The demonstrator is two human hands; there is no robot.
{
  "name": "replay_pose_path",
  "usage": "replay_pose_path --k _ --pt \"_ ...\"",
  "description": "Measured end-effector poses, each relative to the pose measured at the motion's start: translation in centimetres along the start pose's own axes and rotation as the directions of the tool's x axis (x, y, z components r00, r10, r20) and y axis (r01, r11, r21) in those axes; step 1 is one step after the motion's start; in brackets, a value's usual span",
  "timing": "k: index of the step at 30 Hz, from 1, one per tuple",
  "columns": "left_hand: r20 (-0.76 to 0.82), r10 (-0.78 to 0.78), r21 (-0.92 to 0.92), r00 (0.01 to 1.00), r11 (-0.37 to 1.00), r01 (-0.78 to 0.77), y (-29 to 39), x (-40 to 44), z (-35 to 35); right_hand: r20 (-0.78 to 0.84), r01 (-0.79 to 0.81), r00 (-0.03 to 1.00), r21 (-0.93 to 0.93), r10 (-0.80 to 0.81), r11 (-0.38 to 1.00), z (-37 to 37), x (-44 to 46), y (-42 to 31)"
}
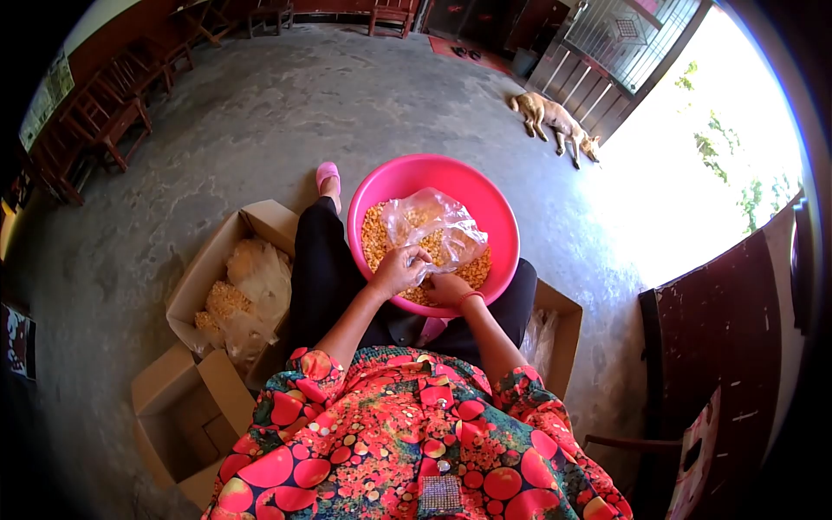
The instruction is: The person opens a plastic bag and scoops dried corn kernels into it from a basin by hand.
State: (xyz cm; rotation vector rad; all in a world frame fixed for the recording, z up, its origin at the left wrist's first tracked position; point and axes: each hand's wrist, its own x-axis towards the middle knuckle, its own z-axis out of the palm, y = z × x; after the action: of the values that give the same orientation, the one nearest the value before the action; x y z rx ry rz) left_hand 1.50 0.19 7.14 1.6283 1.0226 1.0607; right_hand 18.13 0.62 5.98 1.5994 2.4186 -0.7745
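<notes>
A large pink basin (500,227) rests between my legs, with yellow-orange kernels (375,238) inside. Over the kernels lies a clear plastic bag (433,217), its near edge by my fingers. My left hand (400,270) is closed, pinching the edge of this bag. My right hand (449,290), with a red band at the wrist, reaches into the basin at the bag's near end. Its fingertips are hidden by the bag and kernels, so what it holds does not show.
A cardboard box (192,290) with filled plastic bags (251,286) stands at left, another box (169,381) nearer. A third box (568,334) with plastic bags stands at right. A dog (555,117) lies by the doorway. Wooden chairs (108,126) line the left wall.
</notes>
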Motion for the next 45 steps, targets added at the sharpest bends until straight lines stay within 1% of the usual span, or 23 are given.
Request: replay_pose_path --k 5,7,11,13,14,16,17,19,20,22,23,25,29,32,34,35,37,38,40,41,43,44,45 --pt "0.016 0.003 0.03 1.0 1.0 -0.004 0.0 0.1 -0.1 0.007 0.006 1.0 -0.023 -0.006 1.0 0.8 0.5 0.0" --pt "0.014 0.004 0.054 1.0 0.999 -0.005 0.2 0.1 -0.2 0.042 0.085 0.995 0.153 -0.092 0.985 0.1 -0.3 -1.0" --pt "0.016 -0.004 0.029 1.0 1.0 0.004 -0.1 0.1 0.0 0.008 0.18 0.983 0.139 -0.183 0.974 0.6 0.1 -0.4" --pt "0.017 -0.008 0.037 1.0 0.999 0.007 -0.1 0.1 0.0 0.02 0.222 0.972 0.232 -0.233 0.947 0.7 0.3 -0.1" --pt "0.018 -0.009 0.038 1.0 0.999 0.008 -0.2 0.2 0.0 0.02 0.222 0.972 0.234 -0.233 0.947 0.8 0.4 0.1" --pt "-0.041 0.103 0.035 0.994 0.994 -0.102 -0.4 0.2 0.2 0.049 0.215 0.967 0.362 -0.249 0.907 0.3 0.2 -0.3" --pt "-0.041 0.103 0.035 0.994 0.994 -0.101 -0.6 0.2 0.2 0.049 0.215 0.967 0.362 -0.249 0.907 -0.1 0.0 -0.4" --pt "-0.017 0.054 0.019 0.998 0.998 -0.053 -0.6 0.2 0.1 0.138 0.024 0.987 0.349 -0.077 0.937 -2.2 -1.5 -2.3" --pt "-0.018 0.054 0.019 0.998 0.998 -0.054 -0.6 0.2 0.1 0.138 0.025 0.987 0.348 -0.078 0.937 -2.1 -1.4 -2.2" --pt "-0.035 0.084 0.024 0.996 0.996 -0.084 -0.5 0.2 0.2 0.159 -0.048 0.987 0.444 -0.025 0.895 -1.7 -1.1 -1.5" --pt "-0.035 0.085 0.024 0.996 0.996 -0.084 -0.5 0.2 0.2 0.158 -0.048 0.987 0.443 -0.025 0.895 -1.3 -0.9 -1.2" --pt "-0.034 0.065 0.008 0.997 0.998 -0.065 -0.5 0.1 0.2 0.124 -0.028 0.991 0.553 -0.05 0.832 -0.9 -0.5 -0.8" --pt "-0.031 0.057 0.03 0.998 0.998 -0.056 -0.3 0.1 0.1 0.11 0.002 0.99 0.597 -0.085 0.802 -1.0 -0.8 -0.5" --pt "0.014 0.006 0.037 1.0 0.999 -0.007 0.0 0.1 -0.1 0.173 -0.074 0.983 0.656 -0.055 0.751 -2.0 -1.8 -1.2" --pt "0.008 -0.011 0.042 1.0 0.999 0.011 0.0 0.1 0.0 0.162 -0.105 0.987 0.733 -0.023 0.672 -2.3 -2.2 -1.3" --pt "0.008 -0.011 0.042 1.0 0.999 0.011 -0.1 0.1 0.0 0.162 -0.104 0.987 0.733 -0.023 0.672 -2.5 -2.4 -1.5" --pt "-0.029 0.015 -0.006 0.999 1.0 -0.016 -0.4 0.2 0.2 0.134 -0.161 0.987 0.81 0.089 0.564 -2.9 -2.8 -1.9" --pt "-0.029 0.015 -0.006 0.999 1.0 -0.015 -0.6 0.2 0.2 0.135 -0.161 0.987 0.81 0.089 0.564 -2.9 -2.8 -1.8" --pt "-0.03 0.022 -0.03 0.999 0.999 -0.023 -0.7 0.2 0.2 0.171 -0.194 0.981 0.9 0.094 0.391 -3.0 -2.7 -1.5" --pt "-0.029 0.021 -0.03 0.999 0.999 -0.021 -0.7 0.2 0.2 0.173 -0.196 0.98 0.9 0.094 0.39 -3.0 -2.7 -1.4" --pt "-0.019 -0.002 -0.028 1.0 1.0 0.002 -0.1 0.1 0.1 0.156 -0.169 0.985 0.948 0.068 0.271 -3.1 -2.8 -1.3" --pt "-0.019 -0.003 -0.029 1.0 1.0 0.002 0.2 0.0 0.0 0.157 -0.17 0.985 0.947 0.068 0.271 -3.1 -2.8 -1.1" --pt "0.004 -0.024 -0.031 1.0 0.999 0.024 0.5 -0.1 -0.1 0.164 -0.172 0.985 0.967 0.058 0.188 -3.1 -2.7 -0.9"
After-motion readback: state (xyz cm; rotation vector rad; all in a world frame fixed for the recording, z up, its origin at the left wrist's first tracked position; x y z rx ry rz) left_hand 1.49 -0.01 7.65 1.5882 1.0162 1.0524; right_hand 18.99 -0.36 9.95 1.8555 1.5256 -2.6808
